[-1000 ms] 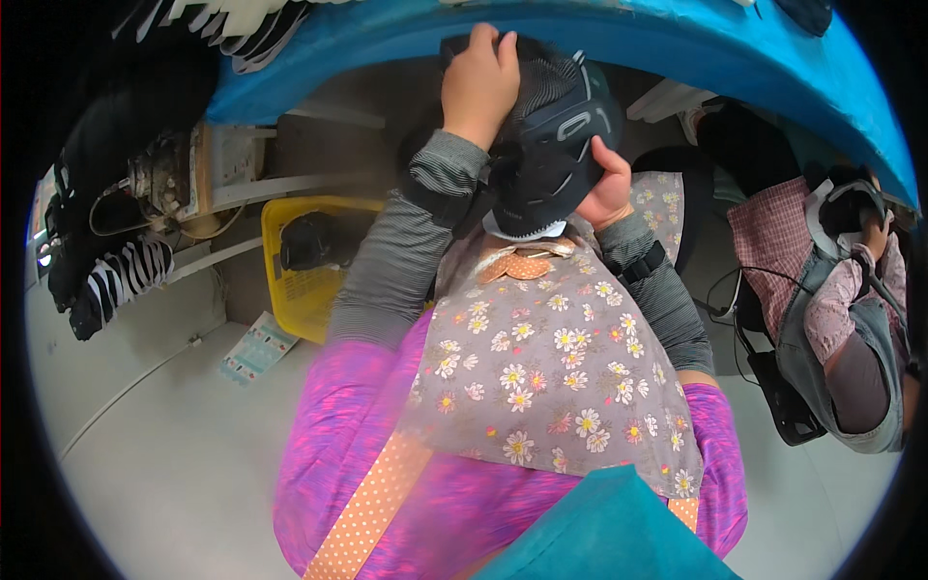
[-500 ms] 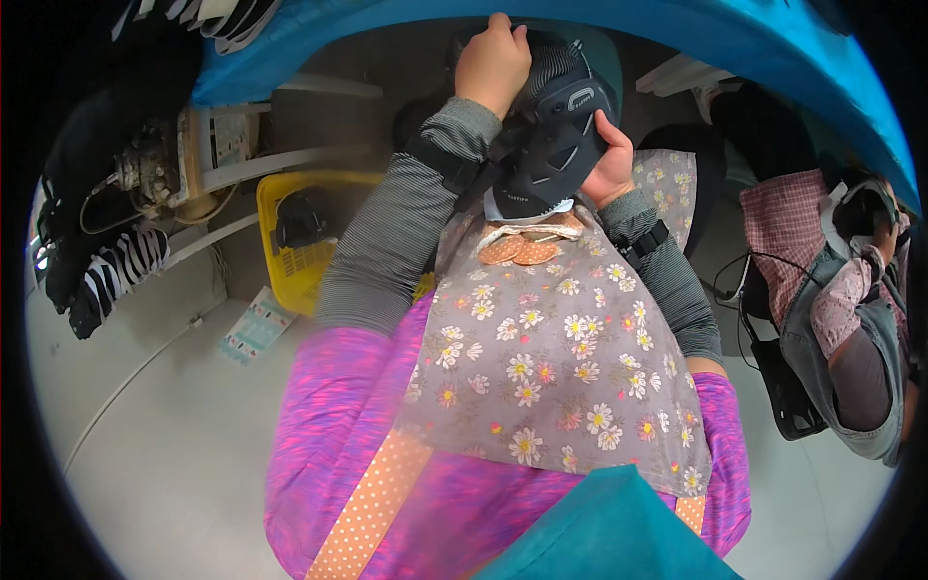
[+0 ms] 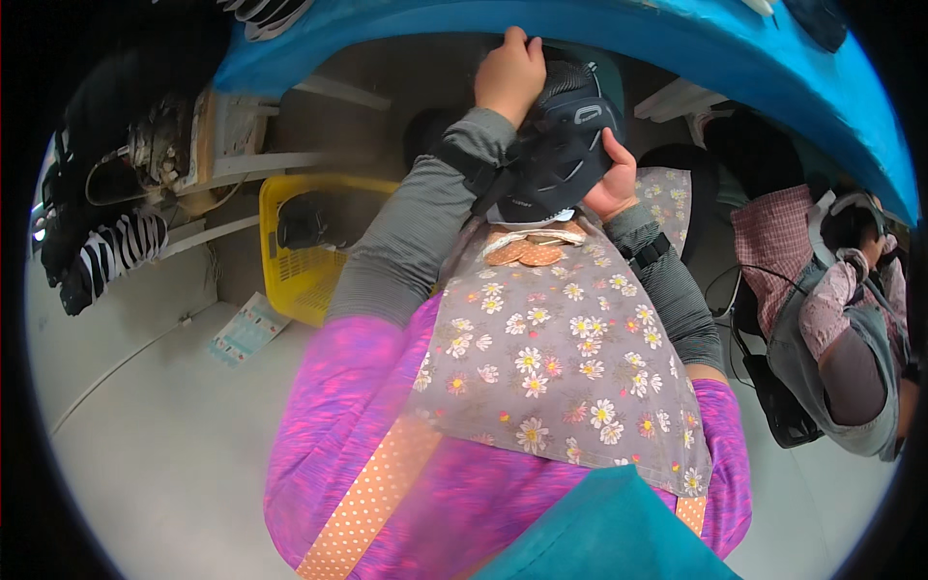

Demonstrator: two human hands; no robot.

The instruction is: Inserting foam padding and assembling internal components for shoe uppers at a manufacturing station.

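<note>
A dark shoe upper (image 3: 559,162) with pale trim at its near end is held over my lap, just beyond the bow on my flowered apron (image 3: 551,358). My right hand (image 3: 615,180) grips its right side, thumb on top and fingers tucked underneath. At the far end, my left hand (image 3: 510,79) is closed by the upper's striped dark part. The apron's front edge lies under the near end of the upper. What the left fingers pinch is hidden behind the hand.
A blue-covered table edge (image 3: 677,53) curves across the far side. To the left stand a yellow basket (image 3: 295,295) with dark pieces inside and a rack with striped pieces (image 3: 121,246). A printed sheet (image 3: 248,329) lies on the floor. Another person (image 3: 841,309) sits at right.
The view has tilted slightly. My left hand has shifted a little to the right, and the upper has turned slightly. Both hands keep hold of it.
</note>
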